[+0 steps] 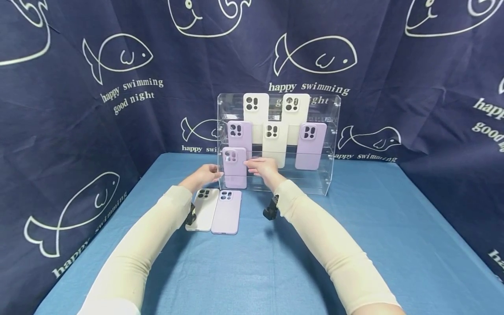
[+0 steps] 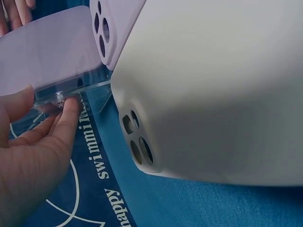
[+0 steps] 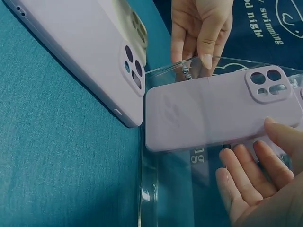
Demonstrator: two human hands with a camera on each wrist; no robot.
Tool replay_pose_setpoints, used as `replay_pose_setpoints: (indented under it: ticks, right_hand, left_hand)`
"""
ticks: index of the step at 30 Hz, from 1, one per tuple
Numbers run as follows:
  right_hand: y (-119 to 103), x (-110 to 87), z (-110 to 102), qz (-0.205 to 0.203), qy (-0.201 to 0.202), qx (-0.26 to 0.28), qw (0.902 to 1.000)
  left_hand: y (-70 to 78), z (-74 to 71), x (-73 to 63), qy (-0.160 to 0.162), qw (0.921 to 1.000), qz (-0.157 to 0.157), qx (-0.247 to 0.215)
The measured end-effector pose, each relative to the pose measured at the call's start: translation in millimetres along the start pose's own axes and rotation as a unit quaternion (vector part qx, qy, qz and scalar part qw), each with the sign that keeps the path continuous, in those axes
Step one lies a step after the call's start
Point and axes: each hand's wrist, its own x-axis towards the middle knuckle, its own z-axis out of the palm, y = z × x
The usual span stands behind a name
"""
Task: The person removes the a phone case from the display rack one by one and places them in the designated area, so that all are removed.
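A clear acrylic display stand [image 1: 275,186] holds white and lilac phone cases in tiers. My left hand [image 1: 204,176] grips the stand's left side edge; in the left wrist view the thumb [image 2: 21,101] lies on one face and the fingers on the other. On the lowest tier, at its left end, stands a lilac phone case [image 1: 235,168]. My right hand [image 1: 265,168] pinches that case at its right edge near the camera cutouts, with the thumb [image 3: 279,130] on the edge. The other right fingers extend beside the case, in front of the clear panel.
On the blue tabletop [image 1: 252,271], in front of the stand, lie a white phone case [image 1: 204,212] and another lilac phone case [image 1: 227,214], side by side. Higher tiers hold several cases. A dark curtain [image 1: 236,61] with fish drawings hangs behind.
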Motion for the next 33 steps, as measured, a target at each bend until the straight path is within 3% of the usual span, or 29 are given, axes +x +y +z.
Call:
replay_pose_setpoints:
  ticks: [6,13,25,33]
  right_hand:
    - [4.6,5.7,5.9,-0.008,0.01,-0.033,0.9994]
    - [6.4,4.8,8.1,-0.023,0.011,-0.06,0.9979]
    - [6.7,2.5,-1.0,-0.021,-0.015,-0.026,0.9993]
    - [2.1,1.6,-8.7,-0.055,-0.022,-0.016,0.9981]
  left_hand:
    - [-0.6,-0.4,2.1,0.0,0.9999,0.015,0.001]
    - [1.3,1.6,0.5,0.003,0.9999,0.009,-0.014]
    - [1.2,3.2,-0.6,0.001,0.9999,0.009,-0.005]
    - [3.5,3.4,-1.1,-0.002,0.9998,-0.013,-0.018]
